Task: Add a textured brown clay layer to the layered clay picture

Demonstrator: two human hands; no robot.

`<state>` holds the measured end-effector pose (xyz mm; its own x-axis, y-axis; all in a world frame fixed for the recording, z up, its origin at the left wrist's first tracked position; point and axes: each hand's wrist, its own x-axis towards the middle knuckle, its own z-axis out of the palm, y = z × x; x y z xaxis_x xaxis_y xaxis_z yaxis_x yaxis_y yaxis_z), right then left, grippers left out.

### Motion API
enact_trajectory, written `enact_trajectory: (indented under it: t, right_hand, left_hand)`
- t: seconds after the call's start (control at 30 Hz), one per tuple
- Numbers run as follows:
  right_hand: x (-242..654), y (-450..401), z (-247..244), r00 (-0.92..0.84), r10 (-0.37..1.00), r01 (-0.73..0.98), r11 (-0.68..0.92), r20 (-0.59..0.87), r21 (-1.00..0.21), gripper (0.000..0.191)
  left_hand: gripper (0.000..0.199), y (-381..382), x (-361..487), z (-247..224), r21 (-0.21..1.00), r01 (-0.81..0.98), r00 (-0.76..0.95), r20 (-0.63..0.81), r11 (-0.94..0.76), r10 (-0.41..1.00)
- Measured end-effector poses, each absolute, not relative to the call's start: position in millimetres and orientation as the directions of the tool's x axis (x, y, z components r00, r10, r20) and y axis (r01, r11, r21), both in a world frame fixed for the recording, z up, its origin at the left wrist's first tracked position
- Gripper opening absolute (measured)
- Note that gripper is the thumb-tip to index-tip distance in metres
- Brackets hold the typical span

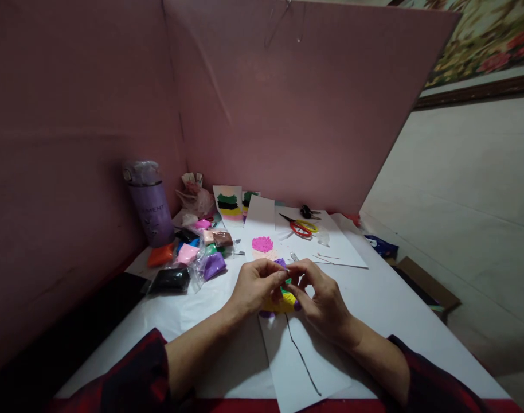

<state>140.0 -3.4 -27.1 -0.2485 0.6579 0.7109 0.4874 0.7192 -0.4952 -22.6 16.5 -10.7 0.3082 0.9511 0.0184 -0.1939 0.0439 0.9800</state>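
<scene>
My left hand (257,287) and my right hand (324,295) meet over a long white sheet of paper (283,361). Each has thumb and fingers closed in a pinch, the tips almost touching. Whatever lies between them is too small to make out. Below and behind the fingers, textured coloured patches that look like modelling clay cover part of the sheet: magenta clay (262,244), pale peach clay, purple, green and yellow clay (279,302). My hands hide some of these. A thin black line (300,355) runs from the patches toward the sheet's near edge.
Several clay packets (187,252) are heaped on the left, in front of a purple bottle (150,203). Red-and-yellow scissors (301,228), keys (309,212) and thin sticks (324,258) lie at the back right. A clay-striped card (228,205) leans against the pink wall.
</scene>
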Motion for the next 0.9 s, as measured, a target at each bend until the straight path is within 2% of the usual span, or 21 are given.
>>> enact_trajectory:
  t: [0.17, 0.3, 0.47, 0.67, 0.77, 0.9]
  right_hand:
    - [141.1, -0.4, -27.9, -0.245, 0.691, 0.469, 0.698, 0.68, -0.541, 0.032]
    - [142.1, 0.5, -30.0, -0.282, 0.676, 0.413, 0.726, 0.681, -0.55, 0.021]
    - [141.5, -1.2, -29.3, -0.259, 0.694, 0.383, 0.712, 0.672, -0.588, 0.016]
    - [141.1, -1.9, -27.8, -0.224, 0.763, 0.348, 0.644, 0.607, -0.681, 0.018]
    - [141.7, -0.4, -28.8, -0.203, 0.774, 0.355, 0.629, 0.599, -0.692, 0.009]
    - [141.2, 0.0, -29.2, -0.213, 0.771, 0.364, 0.633, 0.6, -0.684, 0.008]
  left_hand:
    - [0.045, 18.3, -24.5, -11.5, 0.959, -0.276, 0.338, 0.034, 0.065, 0.94]
    - [0.049, 16.6, -22.6, -13.6, 0.957, -0.283, 0.346, 0.043, 0.06, 0.937]
    - [0.053, 16.4, -23.5, -14.7, 0.967, -0.214, 0.328, -0.062, 0.138, 0.943]
    - [0.047, 18.8, -24.3, -15.2, 0.938, -0.326, 0.318, -0.012, 0.122, 0.948]
    - [0.042, 18.7, -23.8, -15.4, 0.946, -0.304, 0.33, -0.006, 0.112, 0.944]
    - [0.037, 17.4, -23.3, -13.3, 0.955, -0.272, 0.343, -0.018, 0.118, 0.939]
